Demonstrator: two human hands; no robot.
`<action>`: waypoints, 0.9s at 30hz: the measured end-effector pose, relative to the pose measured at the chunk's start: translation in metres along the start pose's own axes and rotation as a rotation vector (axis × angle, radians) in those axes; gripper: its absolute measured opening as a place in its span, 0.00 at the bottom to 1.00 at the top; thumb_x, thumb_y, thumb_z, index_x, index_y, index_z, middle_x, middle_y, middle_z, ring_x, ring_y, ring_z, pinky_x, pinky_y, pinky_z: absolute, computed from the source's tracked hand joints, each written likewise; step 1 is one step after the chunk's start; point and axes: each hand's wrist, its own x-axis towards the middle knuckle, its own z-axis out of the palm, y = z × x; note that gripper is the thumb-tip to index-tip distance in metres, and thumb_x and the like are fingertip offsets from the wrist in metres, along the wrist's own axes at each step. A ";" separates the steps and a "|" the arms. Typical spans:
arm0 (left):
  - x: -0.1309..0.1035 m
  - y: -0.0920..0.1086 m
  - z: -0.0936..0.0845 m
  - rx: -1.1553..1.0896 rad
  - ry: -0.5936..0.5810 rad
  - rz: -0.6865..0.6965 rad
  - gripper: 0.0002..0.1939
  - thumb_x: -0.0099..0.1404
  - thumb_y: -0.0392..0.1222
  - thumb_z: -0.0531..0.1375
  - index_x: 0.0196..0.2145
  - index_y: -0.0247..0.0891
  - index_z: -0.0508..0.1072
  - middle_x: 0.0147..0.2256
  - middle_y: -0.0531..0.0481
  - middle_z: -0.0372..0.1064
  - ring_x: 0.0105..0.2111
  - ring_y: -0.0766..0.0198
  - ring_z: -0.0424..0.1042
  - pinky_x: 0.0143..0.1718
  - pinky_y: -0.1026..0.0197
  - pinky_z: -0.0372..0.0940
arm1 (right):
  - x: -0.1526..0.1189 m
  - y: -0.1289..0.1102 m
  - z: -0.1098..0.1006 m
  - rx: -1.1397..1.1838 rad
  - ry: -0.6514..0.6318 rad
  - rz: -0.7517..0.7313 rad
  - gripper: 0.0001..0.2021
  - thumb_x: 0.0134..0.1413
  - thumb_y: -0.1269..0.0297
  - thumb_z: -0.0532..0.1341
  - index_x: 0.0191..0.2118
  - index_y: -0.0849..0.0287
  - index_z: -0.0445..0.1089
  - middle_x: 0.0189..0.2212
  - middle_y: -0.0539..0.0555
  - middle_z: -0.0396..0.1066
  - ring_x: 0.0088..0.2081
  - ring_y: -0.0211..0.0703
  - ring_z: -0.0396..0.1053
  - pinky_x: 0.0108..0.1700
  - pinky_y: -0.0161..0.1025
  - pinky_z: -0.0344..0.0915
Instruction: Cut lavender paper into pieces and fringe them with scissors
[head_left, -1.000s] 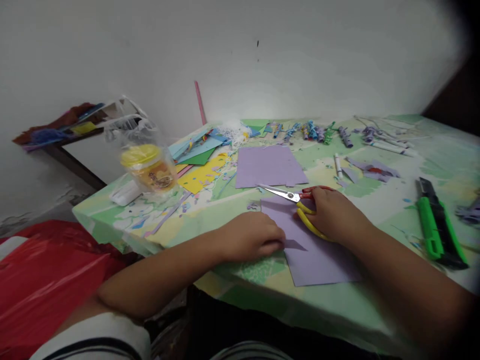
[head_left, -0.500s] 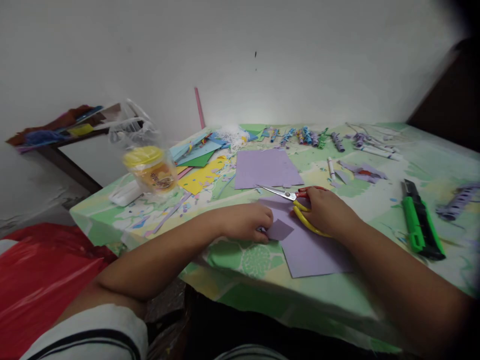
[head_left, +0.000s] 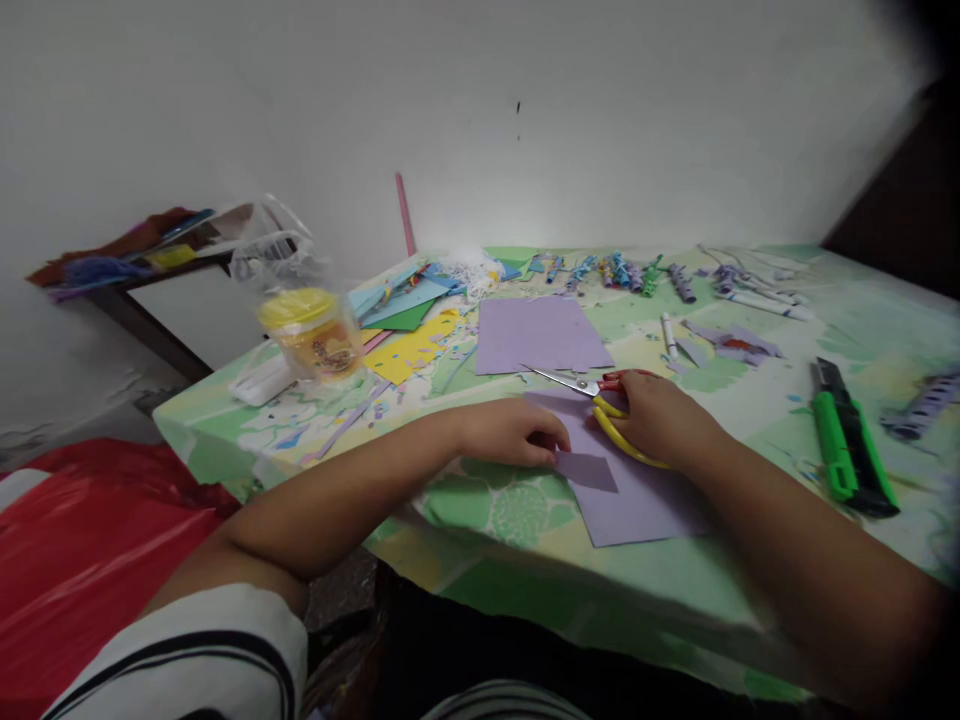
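My left hand [head_left: 517, 433] pinches a small purple paper piece [head_left: 589, 470] by its left end. Beneath that piece lies a larger purple sheet [head_left: 637, 510] near the table's front edge. A pair of scissors [head_left: 577, 384] with red and yellow handles is in my right hand [head_left: 664, 415], its fingers wrapped round the handles. The blades point left, over the top of the large sheet, and look nearly closed. Behind them another purple sheet [head_left: 540, 335] lies flat on the table.
A green box cutter [head_left: 851, 440] lies at the right. A yellow-lidded tub [head_left: 315, 335] in a plastic bag stands at the left. Coloured sheets [head_left: 409, 355] and scraps are spread beside it. Several decorated paper rolls [head_left: 619, 272] and a white marker [head_left: 668, 336] lie farther back.
The small purple piece has turned in my left hand and now points down to the right, farther over the large sheet. My right hand still holds the scissors. The view has shifted slightly.
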 end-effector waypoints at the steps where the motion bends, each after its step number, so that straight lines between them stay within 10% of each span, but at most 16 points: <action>1: 0.001 0.001 -0.001 -0.010 -0.020 -0.005 0.11 0.58 0.35 0.55 0.39 0.33 0.71 0.31 0.51 0.69 0.30 0.70 0.64 0.33 0.68 0.58 | 0.000 0.000 0.000 -0.001 0.004 0.001 0.24 0.44 0.48 0.59 0.43 0.63 0.67 0.41 0.64 0.72 0.43 0.56 0.69 0.42 0.46 0.65; 23: 0.014 0.003 -0.011 0.047 -0.170 -0.034 0.09 0.57 0.39 0.54 0.32 0.35 0.72 0.26 0.54 0.68 0.25 0.71 0.63 0.28 0.68 0.57 | 0.001 -0.001 -0.005 0.039 -0.014 0.010 0.19 0.44 0.51 0.60 0.39 0.59 0.68 0.37 0.60 0.73 0.40 0.55 0.70 0.38 0.43 0.65; 27: -0.002 0.014 -0.002 0.277 -0.053 0.075 0.09 0.56 0.35 0.54 0.33 0.37 0.73 0.30 0.51 0.69 0.30 0.68 0.64 0.33 0.66 0.57 | 0.001 -0.001 -0.006 0.065 -0.006 0.016 0.18 0.43 0.51 0.60 0.37 0.59 0.68 0.36 0.60 0.73 0.40 0.54 0.70 0.38 0.43 0.64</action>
